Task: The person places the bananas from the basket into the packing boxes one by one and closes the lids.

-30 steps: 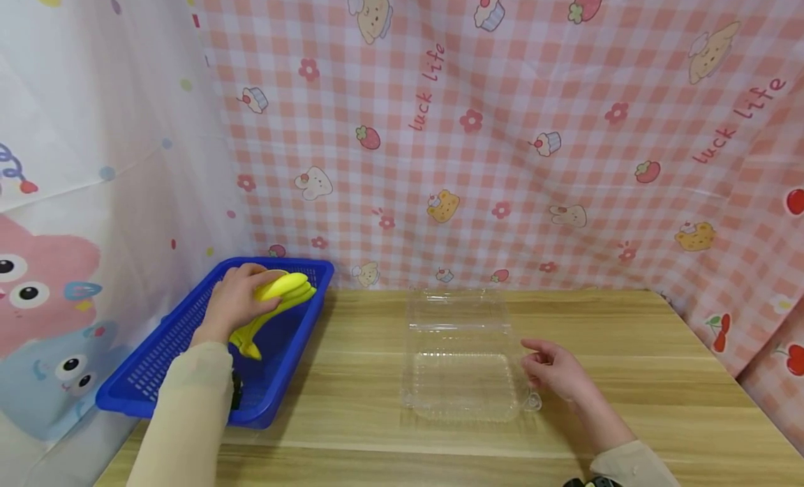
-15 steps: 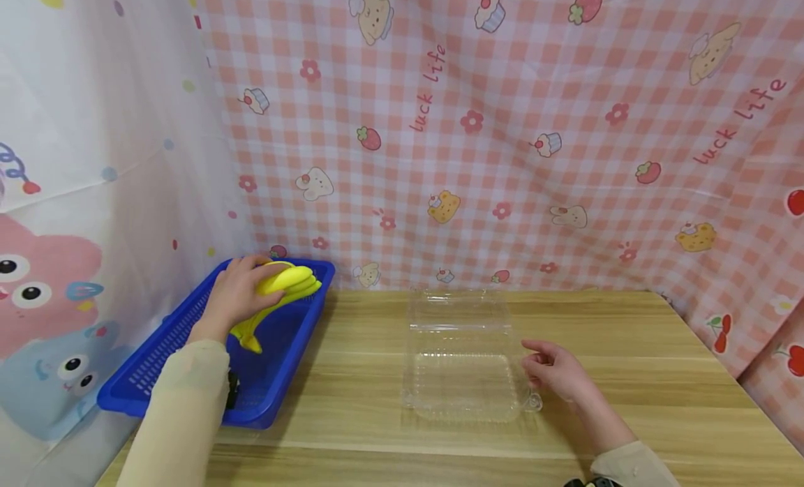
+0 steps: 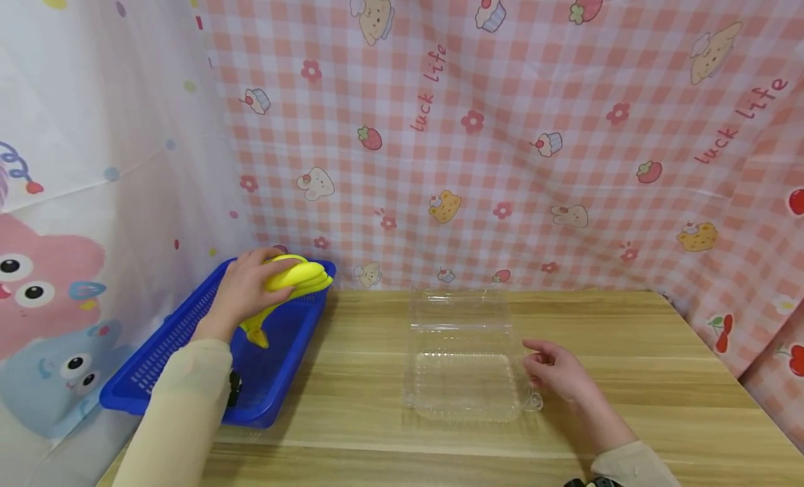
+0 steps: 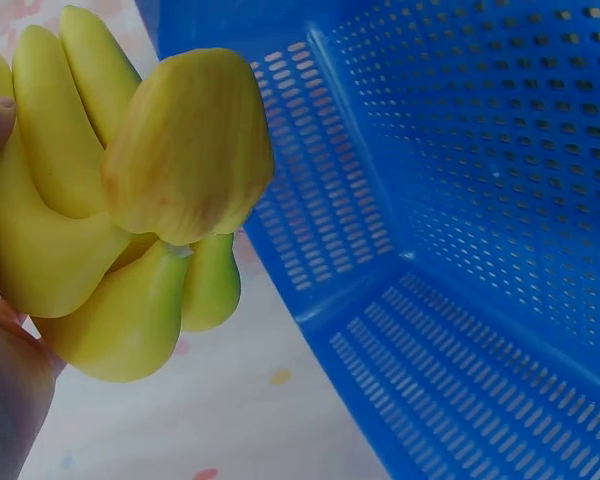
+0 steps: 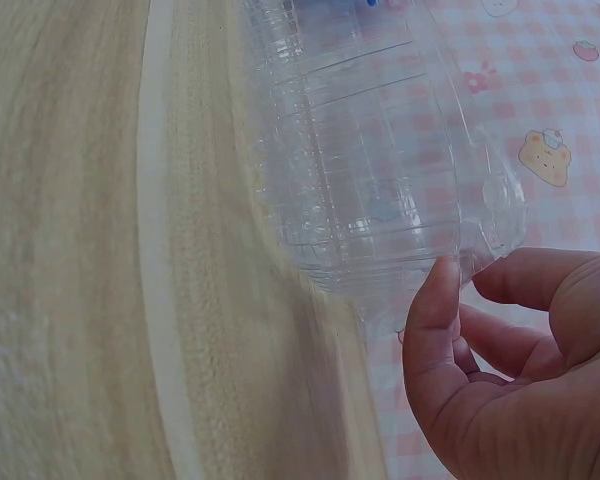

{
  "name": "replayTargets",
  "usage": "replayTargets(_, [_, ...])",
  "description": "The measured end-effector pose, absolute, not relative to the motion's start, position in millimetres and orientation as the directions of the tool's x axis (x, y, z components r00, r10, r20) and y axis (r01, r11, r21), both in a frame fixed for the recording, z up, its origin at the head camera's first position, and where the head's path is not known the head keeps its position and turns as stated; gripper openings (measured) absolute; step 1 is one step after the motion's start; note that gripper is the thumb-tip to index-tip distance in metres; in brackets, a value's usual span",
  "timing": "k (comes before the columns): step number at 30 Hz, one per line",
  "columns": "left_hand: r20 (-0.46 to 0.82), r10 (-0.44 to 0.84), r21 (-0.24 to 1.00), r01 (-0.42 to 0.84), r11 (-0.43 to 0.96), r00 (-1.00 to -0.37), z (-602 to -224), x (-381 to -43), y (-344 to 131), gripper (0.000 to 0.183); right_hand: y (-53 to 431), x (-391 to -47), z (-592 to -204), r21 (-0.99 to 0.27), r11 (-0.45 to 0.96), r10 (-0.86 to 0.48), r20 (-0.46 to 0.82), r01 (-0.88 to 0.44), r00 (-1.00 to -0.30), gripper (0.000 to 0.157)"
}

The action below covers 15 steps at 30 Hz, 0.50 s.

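Observation:
My left hand (image 3: 245,291) grips a bunch of yellow bananas (image 3: 301,276) above the far part of the blue basket (image 3: 295,361). In the left wrist view, the thick stem end of the bananas (image 4: 190,145) faces the camera, and the basket's perforated wall (image 4: 480,150) is beside it. An unfolded clear plastic clamshell container (image 3: 465,386) lies on the table, its lid (image 3: 458,309) laid back. At its right edge, my right hand (image 3: 555,372) pinches the rim between thumb and finger; the right wrist view shows the fingertips at the clear rim (image 5: 450,225).
A dark object (image 3: 235,388) sits in the near part of the basket, mostly hidden by the left sleeve (image 3: 182,403). Beneath everything is a wooden table (image 3: 352,431). A pink checked cloth (image 3: 402,166) hangs behind it, a white printed cloth (image 3: 151,194) at the left.
My left hand has lifted the bananas and moved them a little farther away and to the right. The right hand and the clear container have stayed in place.

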<state>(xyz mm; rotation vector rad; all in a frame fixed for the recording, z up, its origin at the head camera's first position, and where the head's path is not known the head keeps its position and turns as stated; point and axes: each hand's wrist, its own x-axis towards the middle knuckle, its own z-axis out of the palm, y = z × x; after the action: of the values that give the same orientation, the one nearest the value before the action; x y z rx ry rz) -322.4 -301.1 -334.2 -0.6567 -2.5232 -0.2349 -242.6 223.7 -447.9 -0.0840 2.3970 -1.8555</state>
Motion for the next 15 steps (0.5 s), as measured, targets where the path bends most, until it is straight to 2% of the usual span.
replayTargets(6, [0.566,0.454,-0.003,0.549,0.836,-0.688,-330,-322,-293,0.045,223,-242,-447,-0.967,0.254,-0.104,-0.054,0.026,-0.993,0.051])
replayTargets(15, [0.587,0.496,-0.003,0.611,0.792,-0.640,-320,-319,-278,0.043,224,-244,-450,-0.966,0.258,-0.110,-0.048,0.018,-0.993,0.051])
